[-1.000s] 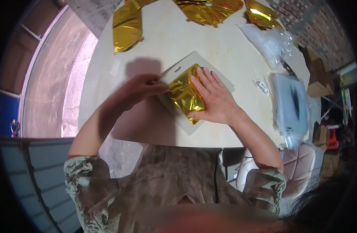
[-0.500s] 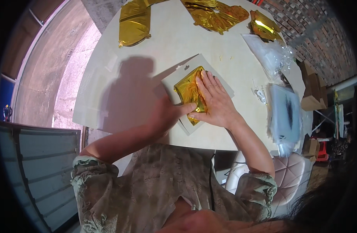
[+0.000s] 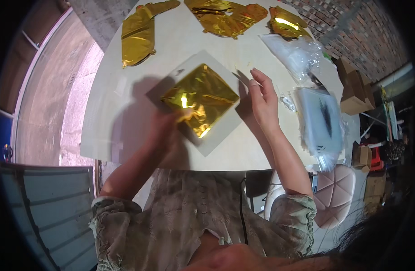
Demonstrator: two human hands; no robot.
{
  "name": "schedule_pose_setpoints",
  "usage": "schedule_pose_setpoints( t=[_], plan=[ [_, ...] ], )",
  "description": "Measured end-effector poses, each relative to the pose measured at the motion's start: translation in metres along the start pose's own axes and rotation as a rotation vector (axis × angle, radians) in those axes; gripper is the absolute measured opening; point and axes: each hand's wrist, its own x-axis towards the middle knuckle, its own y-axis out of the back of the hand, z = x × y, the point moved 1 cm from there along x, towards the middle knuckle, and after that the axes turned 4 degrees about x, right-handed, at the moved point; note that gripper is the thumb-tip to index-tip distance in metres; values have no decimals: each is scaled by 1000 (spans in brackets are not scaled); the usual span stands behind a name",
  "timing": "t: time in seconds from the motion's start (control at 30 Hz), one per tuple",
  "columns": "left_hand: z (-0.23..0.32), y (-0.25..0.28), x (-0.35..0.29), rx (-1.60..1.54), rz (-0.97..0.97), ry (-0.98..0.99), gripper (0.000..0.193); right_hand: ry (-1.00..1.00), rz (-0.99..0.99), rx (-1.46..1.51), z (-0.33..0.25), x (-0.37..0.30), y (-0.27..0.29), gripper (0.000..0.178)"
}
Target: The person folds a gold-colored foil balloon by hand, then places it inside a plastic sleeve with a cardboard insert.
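A folded gold foil balloon lies as a neat square over a pale grey card with a hang hole at one corner. My left hand, in shadow and partly blurred, grips them at the near left side, its thumb on the foil. Whether card and foil are lifted off the table is hard to tell. To their right, my right hand hovers open and apart from the foil, holding nothing, its fingers slightly bent.
Flat gold foil balloons lie along the far side of the pale table. Clear plastic bags and a stack of clear sleeves occupy the right side. Beyond stand a cardboard box and a padded chair.
My right hand has come off the foil and moved right. The gold foil now shows as a flatter, wider square, shifted left together with the card. The whole view has shifted slightly.
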Motion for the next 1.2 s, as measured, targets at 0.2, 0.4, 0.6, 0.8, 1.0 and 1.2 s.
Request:
schedule_pose_setpoints(
  t=[0.2, 0.4, 0.6, 0.8, 1.0, 1.2],
  plan=[
    [34, 64, 16, 16, 16, 34, 24, 49, -197, -1105, -25, -9, -7, 81],
    [27, 93, 32, -23, 26, 69, 29, -137, -313, -1125, -28, 14, -20, 72],
    [23, 86, 35, -66, -78, 36, 38, -417, -462, -988, -35, 28, -22, 74],
    [2, 107, 43, -61, 26, 189, 36, -169, -380, -1102, -36, 18, -25, 56],
    [13, 106, 40, -240, 63, 103, 33, 305, -652, -1184, -31, -94, -64, 108],
    [22, 83, 30, -198, 28, 104, 20, 627, -840, -1204, -24, -131, -29, 94]
  ],
)
